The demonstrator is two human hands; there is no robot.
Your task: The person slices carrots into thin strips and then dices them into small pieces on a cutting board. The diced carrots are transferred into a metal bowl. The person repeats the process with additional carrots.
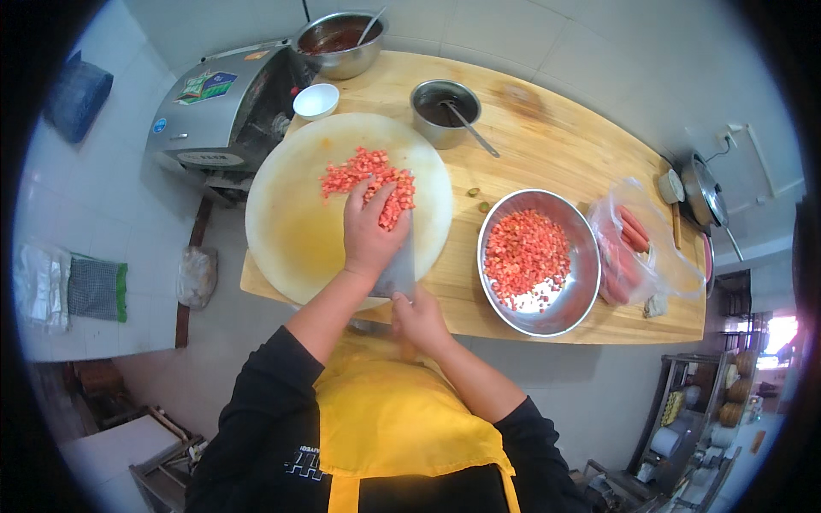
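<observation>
Diced red sausage [359,172] lies on a round white cutting board [288,173] with a yellow stain. My left hand [375,231] rests on the dice with its fingers spread, over the blade of a cleaver [397,272]. My right hand [420,320] grips the cleaver's handle below the board's near edge. Part of the dice sits on or against the blade; my left hand hides how much. Right of the board stands a steel bowl [580,301] holding more of the red dice [526,253]. A plastic bag [667,256] with whole red sausages [632,227] is beside it.
Behind the board are a small white bowl [316,101], a steel pot [442,134] with a ladle [471,128] and a large steel bowl [343,64] of dark red sauce. A metal machine [218,102] stands left of the wooden table [641,327]. Small green scraps [473,192] lie mid-table.
</observation>
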